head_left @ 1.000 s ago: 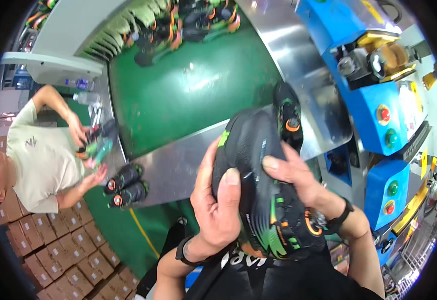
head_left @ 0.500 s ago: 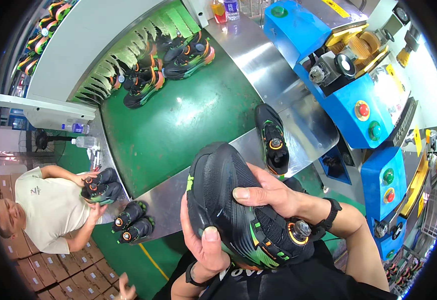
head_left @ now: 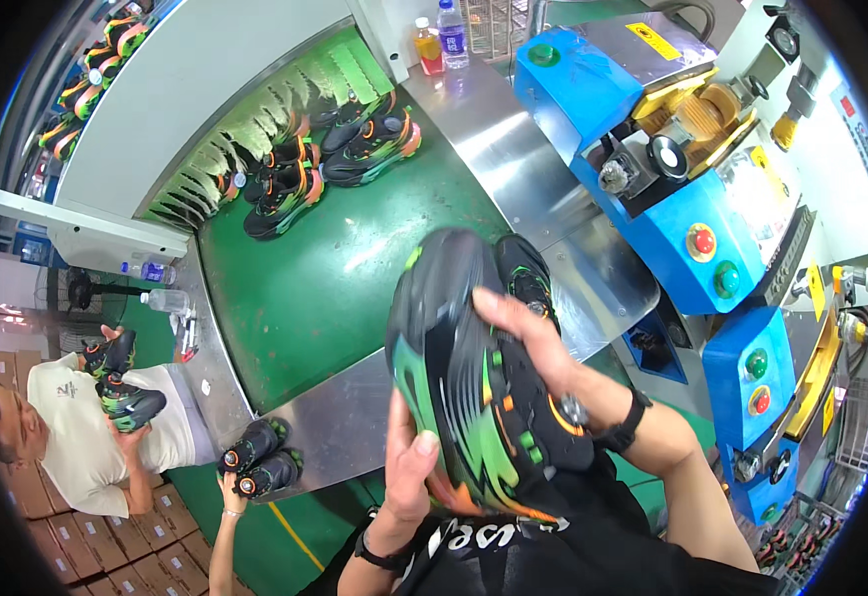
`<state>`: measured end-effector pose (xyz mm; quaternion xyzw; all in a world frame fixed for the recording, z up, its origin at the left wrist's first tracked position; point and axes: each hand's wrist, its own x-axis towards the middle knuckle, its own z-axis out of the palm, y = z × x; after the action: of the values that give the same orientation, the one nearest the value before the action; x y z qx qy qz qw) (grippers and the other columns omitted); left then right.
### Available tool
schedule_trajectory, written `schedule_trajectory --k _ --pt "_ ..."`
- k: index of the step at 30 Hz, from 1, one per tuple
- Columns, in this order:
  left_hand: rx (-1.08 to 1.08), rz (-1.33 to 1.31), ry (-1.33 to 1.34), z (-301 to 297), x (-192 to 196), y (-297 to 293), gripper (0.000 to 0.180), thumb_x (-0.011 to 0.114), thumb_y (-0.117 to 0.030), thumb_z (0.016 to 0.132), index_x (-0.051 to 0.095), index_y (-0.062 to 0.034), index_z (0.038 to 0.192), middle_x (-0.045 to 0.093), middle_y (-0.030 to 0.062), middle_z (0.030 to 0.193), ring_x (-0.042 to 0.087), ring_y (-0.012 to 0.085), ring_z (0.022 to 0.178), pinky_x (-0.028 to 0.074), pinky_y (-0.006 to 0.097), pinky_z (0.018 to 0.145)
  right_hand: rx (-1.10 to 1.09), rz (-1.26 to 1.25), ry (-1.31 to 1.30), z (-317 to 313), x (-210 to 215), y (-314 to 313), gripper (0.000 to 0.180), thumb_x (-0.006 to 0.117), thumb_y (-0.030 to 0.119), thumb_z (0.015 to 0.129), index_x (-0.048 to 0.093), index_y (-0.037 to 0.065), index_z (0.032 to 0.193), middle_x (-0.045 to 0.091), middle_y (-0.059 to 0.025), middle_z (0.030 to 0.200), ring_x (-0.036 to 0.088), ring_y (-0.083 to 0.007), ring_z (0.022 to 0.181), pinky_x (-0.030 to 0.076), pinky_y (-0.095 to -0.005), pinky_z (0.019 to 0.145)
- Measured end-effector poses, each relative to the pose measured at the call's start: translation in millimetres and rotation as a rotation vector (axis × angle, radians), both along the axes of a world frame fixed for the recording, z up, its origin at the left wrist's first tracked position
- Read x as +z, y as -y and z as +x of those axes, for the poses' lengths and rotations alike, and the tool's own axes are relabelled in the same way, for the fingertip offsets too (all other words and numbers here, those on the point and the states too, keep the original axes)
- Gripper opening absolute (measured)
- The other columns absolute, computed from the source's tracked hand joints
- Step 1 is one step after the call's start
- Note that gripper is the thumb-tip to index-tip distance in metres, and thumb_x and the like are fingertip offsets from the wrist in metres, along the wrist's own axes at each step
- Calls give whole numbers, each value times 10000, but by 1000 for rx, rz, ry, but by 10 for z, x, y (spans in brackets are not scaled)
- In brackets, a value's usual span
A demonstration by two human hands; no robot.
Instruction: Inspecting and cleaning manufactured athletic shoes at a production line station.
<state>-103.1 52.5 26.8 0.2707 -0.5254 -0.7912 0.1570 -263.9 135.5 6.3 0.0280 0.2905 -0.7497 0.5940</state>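
Note:
I hold a black sneaker (head_left: 454, 368) with green and orange accents, its sole turned up toward me. My left hand (head_left: 409, 467) grips its lower left edge near the heel. My right hand (head_left: 523, 343) lies over its upper right side, fingers spread across the sole. A second matching sneaker (head_left: 525, 278) rests on the steel table edge just behind it. I wear a dark watch on each wrist.
A green conveyor belt (head_left: 295, 288) carries several sneakers (head_left: 355, 149) out of a strip curtain. Blue machines with coloured buttons (head_left: 692, 219) stand at right. A seated person (head_left: 76, 437) at left holds shoes beside cardboard boxes (head_left: 57, 536). Another hand holds a pair (head_left: 260, 462). Bottles (head_left: 439, 40) stand on the steel.
The sneaker has turned so its sole faces me more fully and has risen in my hands. My view has tilted, showing more of the conveyor. The seated person now holds shoes to the chest.

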Motion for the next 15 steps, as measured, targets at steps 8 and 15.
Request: schedule_trajectory --k 8,15 --pt "-56 258 -59 262 -133 273 514 501 -177 987 348 47 1424 553 112 1286 553 169 1156 417 321 1017 -284 475 -1191 -136 -348 -118 380 532 259 999 544 -42 1232 606 -125 1044 572 -196 950 460 -307 861" --pt "102 96 -68 272 -56 400 544 428 -208 1029 276 57 1480 486 105 1369 472 147 1225 360 286 1046 -1 356 -1766 370 284 -587 657 824 178 704 538 -33 1257 659 -158 1054 663 -276 957 510 -342 873"
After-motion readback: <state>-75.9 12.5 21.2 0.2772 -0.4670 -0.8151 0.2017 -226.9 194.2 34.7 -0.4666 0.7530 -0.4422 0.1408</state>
